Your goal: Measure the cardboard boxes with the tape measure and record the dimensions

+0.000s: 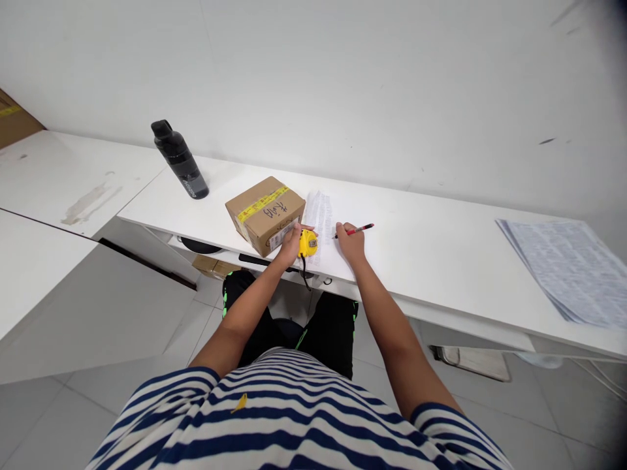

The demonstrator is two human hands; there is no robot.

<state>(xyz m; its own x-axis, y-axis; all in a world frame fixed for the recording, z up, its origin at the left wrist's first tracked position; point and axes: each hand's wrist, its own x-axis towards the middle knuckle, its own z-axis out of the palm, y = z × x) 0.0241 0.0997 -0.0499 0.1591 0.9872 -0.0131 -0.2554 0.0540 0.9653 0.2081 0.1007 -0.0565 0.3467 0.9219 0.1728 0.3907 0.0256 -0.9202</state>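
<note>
My right hand (351,244) is closed around a red and black pen (361,229), its tip end at the right side of a written sheet of paper (321,212). In my left hand (292,244) is a yellow tape measure (308,243) with a black wrist strap hanging over the desk edge. The fingers of that hand lie beside the lower right corner of a cardboard box (264,212). Yellow tape and black handwriting mark the box's top. The left part of the sheet is hidden behind the box and my left hand.
A dark water bottle (181,160) stands on the white desk (431,241) left of the box. At the right end lies a stack of printed sheets (571,267). Another desk (44,189) adjoins on the left, with a cardboard box (17,121) at its back. A wall borders the desk's far edge.
</note>
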